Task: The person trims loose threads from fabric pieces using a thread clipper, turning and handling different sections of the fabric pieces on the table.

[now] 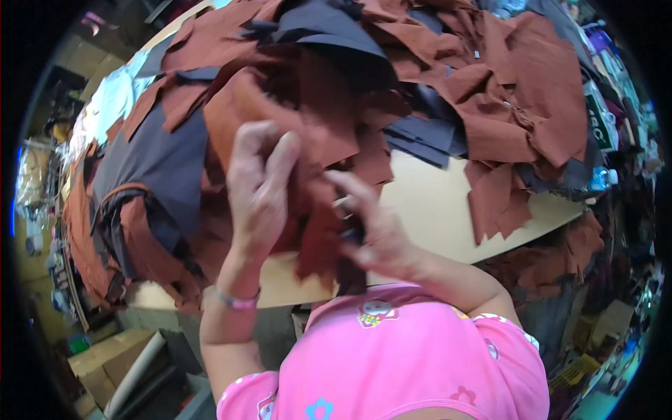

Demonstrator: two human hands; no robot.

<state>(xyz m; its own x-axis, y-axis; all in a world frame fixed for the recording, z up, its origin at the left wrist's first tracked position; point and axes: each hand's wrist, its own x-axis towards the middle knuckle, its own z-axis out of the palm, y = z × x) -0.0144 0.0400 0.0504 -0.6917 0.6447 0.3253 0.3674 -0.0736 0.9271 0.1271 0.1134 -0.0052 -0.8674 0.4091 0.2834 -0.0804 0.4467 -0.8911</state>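
Note:
My left hand is raised over the front of the table, thumb and fingers closed in a pinch on a piece of reddish-brown fabric. The cloth hangs down between my two hands, its lower edge jagged and blurred. To its right, my right hand curls its fingers around a small dark object, too smeared by motion to name. Behind both hands rises a heap of brown cut fabric pieces, with dark grey pieces on top.
Dark grey and brown cloth drapes over the table's left side. More brown pieces lie at the right, above the pale tabletop. A plastic bottle stands at the right edge. Below left is a cardboard box.

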